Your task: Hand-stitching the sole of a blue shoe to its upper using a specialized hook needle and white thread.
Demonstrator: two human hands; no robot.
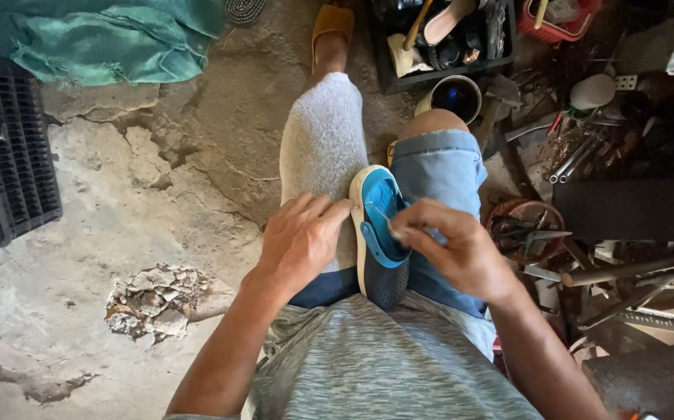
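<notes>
While the head camera looks straight down, the blue shoe (380, 233) lies between the two thighs of the person, on the lap, and this is the thing both hands work on. Its long axis runs from near to far: the dark perforated toe part is at the near end, close to the grey shirt (368, 365), and the white rim of the heel points to the far side, toward the knees. The open inside, bright blue, faces a little to the right.

The left hand (300, 241) is at the left side of the shoe. Its fingers are bent and lie on the grey cloth (323, 148) that covers the left thigh, and the fingertips touch the white rim; it presses more than it grasps, so it is not closed around anything. The right hand (453, 245) is at the right side, just over the blue shorts (442, 167). Its thumb and first fingers are pinched together on something thin, maybe a needle or a thread, which I cannot tell surely, and the pinch points left into the opening of the shoe. Both hands are equally near, one on each long side.

On the right of the floor (119, 233) lie many metal tools (578, 155), well apart from the hands.
</notes>
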